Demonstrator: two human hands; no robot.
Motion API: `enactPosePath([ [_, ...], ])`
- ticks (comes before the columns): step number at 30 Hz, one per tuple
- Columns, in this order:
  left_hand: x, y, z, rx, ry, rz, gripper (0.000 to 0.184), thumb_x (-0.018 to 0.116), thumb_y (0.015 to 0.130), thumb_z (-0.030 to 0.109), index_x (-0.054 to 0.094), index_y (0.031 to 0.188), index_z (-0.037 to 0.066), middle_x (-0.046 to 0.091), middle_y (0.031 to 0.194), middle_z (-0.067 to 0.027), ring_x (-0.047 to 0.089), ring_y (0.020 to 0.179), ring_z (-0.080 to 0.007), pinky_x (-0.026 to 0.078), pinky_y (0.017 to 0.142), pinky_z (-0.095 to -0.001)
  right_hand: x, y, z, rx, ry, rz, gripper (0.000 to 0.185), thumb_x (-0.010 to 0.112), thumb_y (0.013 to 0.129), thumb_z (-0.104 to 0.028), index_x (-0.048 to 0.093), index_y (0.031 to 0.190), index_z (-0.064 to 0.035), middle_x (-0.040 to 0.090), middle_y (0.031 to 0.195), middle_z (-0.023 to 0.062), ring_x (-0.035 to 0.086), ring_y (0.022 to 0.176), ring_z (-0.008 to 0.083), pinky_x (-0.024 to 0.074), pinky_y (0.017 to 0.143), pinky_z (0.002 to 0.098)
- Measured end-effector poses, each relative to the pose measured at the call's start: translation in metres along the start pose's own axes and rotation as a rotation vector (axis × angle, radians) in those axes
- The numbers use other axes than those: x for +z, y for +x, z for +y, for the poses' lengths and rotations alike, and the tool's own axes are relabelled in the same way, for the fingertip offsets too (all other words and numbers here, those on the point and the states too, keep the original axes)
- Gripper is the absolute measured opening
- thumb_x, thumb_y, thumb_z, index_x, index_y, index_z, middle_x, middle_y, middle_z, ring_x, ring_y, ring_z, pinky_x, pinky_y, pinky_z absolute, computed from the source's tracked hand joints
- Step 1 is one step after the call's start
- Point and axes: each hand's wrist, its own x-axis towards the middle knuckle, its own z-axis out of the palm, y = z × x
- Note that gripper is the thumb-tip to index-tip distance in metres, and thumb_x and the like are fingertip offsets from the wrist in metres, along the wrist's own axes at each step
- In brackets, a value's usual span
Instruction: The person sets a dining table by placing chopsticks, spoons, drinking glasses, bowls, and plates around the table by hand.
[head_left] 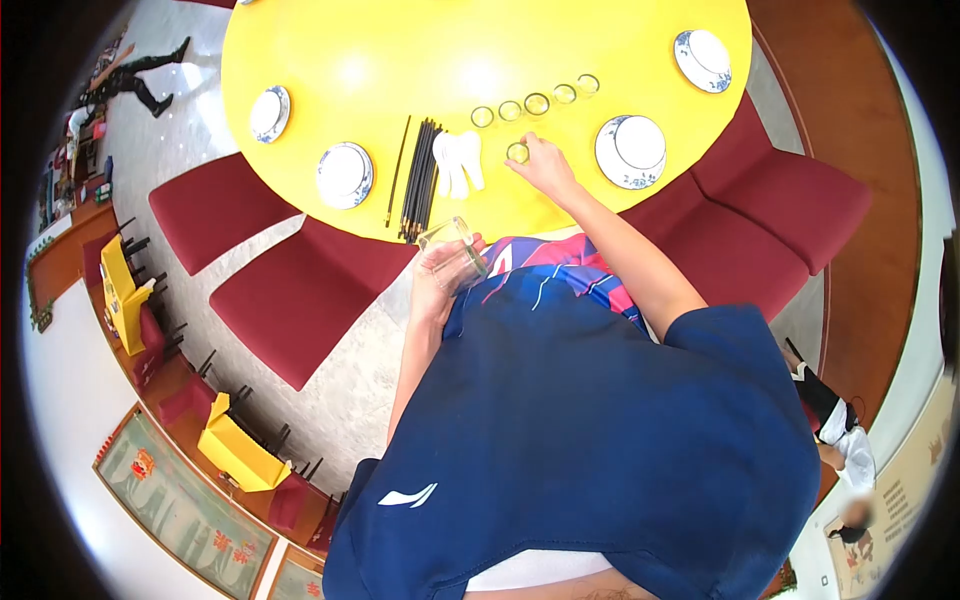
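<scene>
At a yellow tabletop (pixel 290 50), right hand (pixel 547 168) grasping a small glass (pixel 517 153), left hand (pixel 431 284) grasping clear glassware (pixel 452 250), five glasses (pixel 537 103) in a row beyond, chopsticks (pixel 420 175) beside white spoons (pixel 459 158).

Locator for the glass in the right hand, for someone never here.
Find the yellow table, then its slanting row of five glasses. Just nearer the camera, the right hand holds one more glass. Unlike those five, it's gripped and out of line.
</scene>
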Motion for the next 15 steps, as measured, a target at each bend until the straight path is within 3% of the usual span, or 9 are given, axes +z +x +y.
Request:
enactPosePath([
  [6,-0.011,-0.004,-0.003,0.021,-0.049,0.092,0.02,0.064,0.083,-0.002,0.062,0.102,0.001,0.064,0.11,-0.0207,0.065,0.099,-0.0302,0.057,0.081,-0.0407,0.035,0.01,-0.016,0.242,0.286,0.069,0.059,0.077,0.074,-0.027,0.049,0.116,0.0036,0.066,0.086,0.0203,0.066,0.085,0.0319,0.0521,0.076,0.0396],
  [8,-0.016,-0.003,-0.008,0.105,0.039,0.075,0.02,0.053,0.091,0.011,0.062,0.106,0.002,0.065,0.11,-0.021,0.066,0.098,-0.0292,0.057,0.08,-0.0403,0.041,0.01,-0.016,0.31,0.337,0.07,0.061,0.077,0.074,-0.025,0.049,0.119,0.0043,0.067,0.087,0.019,0.067,0.087,0.0292,0.0524,0.078,0.0378],
  [9,-0.018,-0.003,-0.007,0.106,0.035,0.076,0.02,0.053,0.091,0.011,0.062,0.106,0.002,0.065,0.11,-0.021,0.066,0.098,-0.0292,0.057,0.08,-0.0403,0.048,0.01,-0.008,0.308,0.44,0.112,0.064,0.076,0.075,-0.024,0.047,0.124,0.0043,0.067,0.094,0.0191,0.067,0.091,0.0275,0.0525,0.079,0.0364],
  [11,-0.021,-0.002,-0.004,0.066,-0.075,0.025,0.02,0.063,0.083,-0.003,0.06,0.102,0.001,0.064,0.111,-0.0218,0.065,0.1,-0.0313,0.057,0.081,-0.041,0.065,0.006,0.011,0.302,0.539,0.158,0.067,0.075,0.075,-0.022,0.044,0.129,0.0044,0.067,0.1,0.0191,0.067,0.094,0.0258,0.0525,0.081,0.0349],
  [13,-0.018,0.0,-0.003,0.081,-0.037,0.003,0.018,0.061,0.086,0.002,0.061,0.104,0.002,0.064,0.11,-0.0212,0.065,0.099,-0.0299,0.057,0.081,-0.0406,0.068,-0.002,0.018,0.246,0.639,0.153,0.072,0.073,0.077,-0.018,0.04,0.137,0.0016,0.062,0.117,0.0202,0.065,0.1,0.024,0.0521,0.084,0.0342],
  [14,-0.017,0.001,-0.003,0.095,0.007,-0.017,0.019,0.058,0.088,0.008,0.061,0.106,0.002,0.065,0.109,-0.0206,0.066,0.098,-0.0286,0.057,0.081,-0.0402,0.068,-0.007,0.024,0.247,0.635,0.159,0.072,0.073,0.077,-0.018,0.04,0.137,0.0016,0.062,0.117,0.0202,0.065,0.1,0.024,0.0521,0.084,0.0342],
  [15,-0.016,0.004,-0.003,0.093,0.007,-0.027,0.019,0.058,0.088,0.008,0.061,0.106,0.002,0.065,0.109,-0.0206,0.066,0.098,-0.0286,0.057,0.081,-0.0402,0.049,-0.023,0.009,0.198,0.622,-0.015,0.07,0.071,0.079,-0.016,0.039,0.139,-0.0002,0.059,0.121,0.0204,0.064,0.101,0.0224,0.0517,0.085,0.0342],
])
